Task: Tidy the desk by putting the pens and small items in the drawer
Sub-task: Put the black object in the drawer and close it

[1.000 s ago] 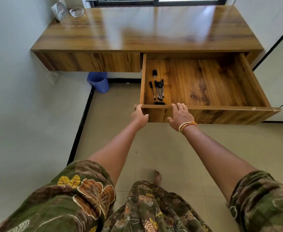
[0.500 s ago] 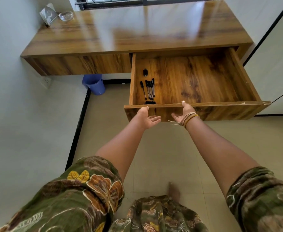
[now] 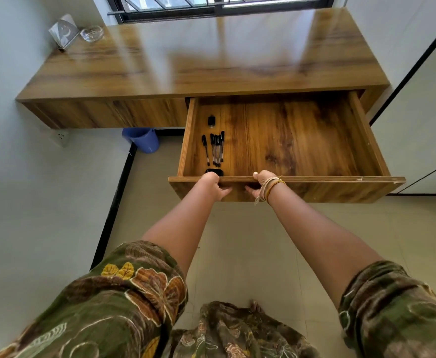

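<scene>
The wooden drawer (image 3: 315, 188) stands pulled out from the right half of the desk (image 3: 211, 60). Several black pens (image 3: 214, 148) lie side by side at its left end. A small black item (image 3: 211, 121) sits behind them, and a flat black item (image 3: 214, 172) lies against the inside of the front panel. My left hand (image 3: 215, 188) and my right hand (image 3: 258, 184) both grip the left part of the front panel, thumbs over its top edge and fingers on its face. A thread and bangles circle my right wrist.
A glass bowl (image 3: 92, 33) and a folded card stand (image 3: 63, 32) sit at the desk's far left corner. A blue bin (image 3: 142, 139) stands on the floor under the desk, near a wall socket (image 3: 61, 136). White walls close both sides.
Both hands left the top of the drawer front, turned palm-up just below it, and now grip it again with thumbs on top. The drawer stays pulled out.
</scene>
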The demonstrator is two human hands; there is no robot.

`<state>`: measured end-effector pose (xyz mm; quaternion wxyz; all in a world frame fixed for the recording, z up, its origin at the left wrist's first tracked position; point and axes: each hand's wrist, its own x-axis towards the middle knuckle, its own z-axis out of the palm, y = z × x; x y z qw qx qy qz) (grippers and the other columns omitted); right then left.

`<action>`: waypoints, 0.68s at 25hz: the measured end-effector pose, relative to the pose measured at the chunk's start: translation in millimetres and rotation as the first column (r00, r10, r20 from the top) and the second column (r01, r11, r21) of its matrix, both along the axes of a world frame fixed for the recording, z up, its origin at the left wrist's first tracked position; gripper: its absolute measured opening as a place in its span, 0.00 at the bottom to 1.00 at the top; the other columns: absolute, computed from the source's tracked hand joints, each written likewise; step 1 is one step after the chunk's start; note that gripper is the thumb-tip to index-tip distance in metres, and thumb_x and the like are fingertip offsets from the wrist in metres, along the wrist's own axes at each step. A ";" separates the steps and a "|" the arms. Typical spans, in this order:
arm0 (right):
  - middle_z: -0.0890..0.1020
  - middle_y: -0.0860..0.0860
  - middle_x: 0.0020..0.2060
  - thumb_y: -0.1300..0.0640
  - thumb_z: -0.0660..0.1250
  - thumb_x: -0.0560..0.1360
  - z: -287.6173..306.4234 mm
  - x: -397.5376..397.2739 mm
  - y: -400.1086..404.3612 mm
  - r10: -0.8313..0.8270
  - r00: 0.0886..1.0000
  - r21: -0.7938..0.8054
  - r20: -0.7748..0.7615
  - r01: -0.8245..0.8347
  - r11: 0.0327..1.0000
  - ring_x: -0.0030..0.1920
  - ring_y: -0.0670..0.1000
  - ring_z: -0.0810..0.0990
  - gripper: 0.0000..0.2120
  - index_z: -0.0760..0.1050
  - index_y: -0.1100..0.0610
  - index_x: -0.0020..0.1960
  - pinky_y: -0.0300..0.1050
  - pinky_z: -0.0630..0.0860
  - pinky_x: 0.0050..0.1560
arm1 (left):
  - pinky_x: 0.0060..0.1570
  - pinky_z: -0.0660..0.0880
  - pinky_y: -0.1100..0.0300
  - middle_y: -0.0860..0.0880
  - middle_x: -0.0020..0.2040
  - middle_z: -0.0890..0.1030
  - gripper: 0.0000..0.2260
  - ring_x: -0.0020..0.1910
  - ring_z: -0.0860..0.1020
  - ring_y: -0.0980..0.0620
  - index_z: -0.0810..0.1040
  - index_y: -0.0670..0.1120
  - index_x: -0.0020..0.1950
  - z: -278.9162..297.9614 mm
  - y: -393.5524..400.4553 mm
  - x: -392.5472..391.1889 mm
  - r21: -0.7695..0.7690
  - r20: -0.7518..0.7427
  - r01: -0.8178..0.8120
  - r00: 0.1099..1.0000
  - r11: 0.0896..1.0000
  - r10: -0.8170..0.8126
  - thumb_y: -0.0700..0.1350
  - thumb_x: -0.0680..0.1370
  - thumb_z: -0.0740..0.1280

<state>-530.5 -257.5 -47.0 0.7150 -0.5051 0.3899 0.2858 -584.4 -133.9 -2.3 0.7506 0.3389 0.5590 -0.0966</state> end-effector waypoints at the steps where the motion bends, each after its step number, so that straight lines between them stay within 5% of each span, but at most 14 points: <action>1: 0.68 0.58 0.66 0.65 0.62 0.79 0.5 9.1 2.1 0.015 1.000 0.001 -0.002 -0.015 1.000 0.65 0.60 0.70 0.20 0.64 0.61 0.69 0.57 0.78 0.58 | 0.63 0.74 0.45 0.35 0.67 0.72 0.15 0.66 0.73 0.38 0.67 0.34 0.68 1.8 1.2 8.6 0.011 0.000 0.003 1.000 1.000 -0.003 0.36 0.82 0.59; 13: 0.68 0.59 0.68 0.63 0.65 0.77 3.5 138.2 35.0 0.010 0.997 0.001 0.072 -0.010 1.000 0.66 0.63 0.70 0.20 0.66 0.62 0.68 0.58 0.79 0.55 | 0.57 0.79 0.53 0.36 0.60 0.79 0.14 0.57 0.81 0.43 0.72 0.38 0.67 -0.3 36.2 134.3 0.095 0.073 0.096 0.992 0.991 -0.103 0.39 0.82 0.61; 17: 0.60 0.61 0.72 0.53 0.70 0.74 10.9 183.2 40.0 -0.033 0.997 0.110 0.068 0.026 0.994 0.68 0.68 0.67 0.30 0.61 0.56 0.72 0.58 0.78 0.57 | 0.54 0.80 0.51 0.32 0.65 0.73 0.12 0.58 0.80 0.37 0.70 0.37 0.63 6.7 55.0 181.6 0.050 0.132 0.068 0.988 0.996 -0.075 0.37 0.80 0.62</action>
